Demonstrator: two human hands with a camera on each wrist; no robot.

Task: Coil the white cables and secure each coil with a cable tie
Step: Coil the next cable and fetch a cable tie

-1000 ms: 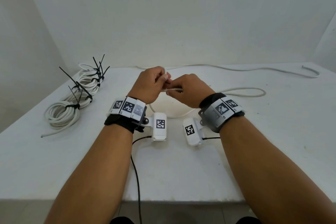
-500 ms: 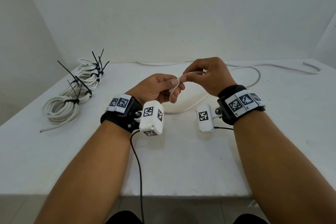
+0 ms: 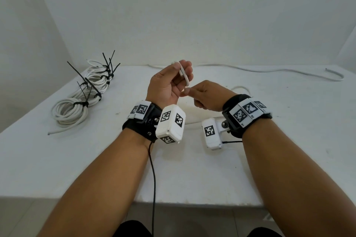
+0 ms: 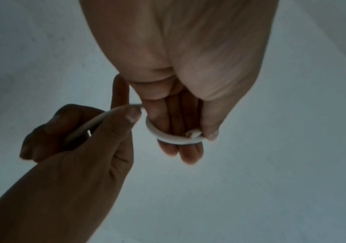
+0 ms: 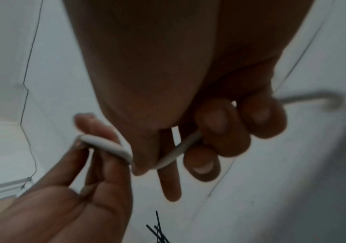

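Note:
My left hand (image 3: 173, 82) is raised palm toward me, its thumb pinning the end of a white cable (image 3: 184, 75) across the fingers. In the left wrist view the cable (image 4: 174, 139) curves round those fingers (image 4: 180, 148) under the thumb. My right hand (image 3: 206, 96) pinches the same cable just below and to the right; the right wrist view shows the cable (image 5: 180, 148) running through its curled fingers (image 5: 219, 131). The rest of the cable (image 3: 289, 72) trails over the table toward the far right.
Several finished white coils (image 3: 77, 106) bound with black cable ties (image 3: 90, 84) lie at the table's left. The white table (image 3: 192, 175) ends at a front edge near my body. White walls close the back and the left.
My left hand has risen and turned palm toward me with the cable end across its fingers. My right hand has dropped from above it to just below and right of it.

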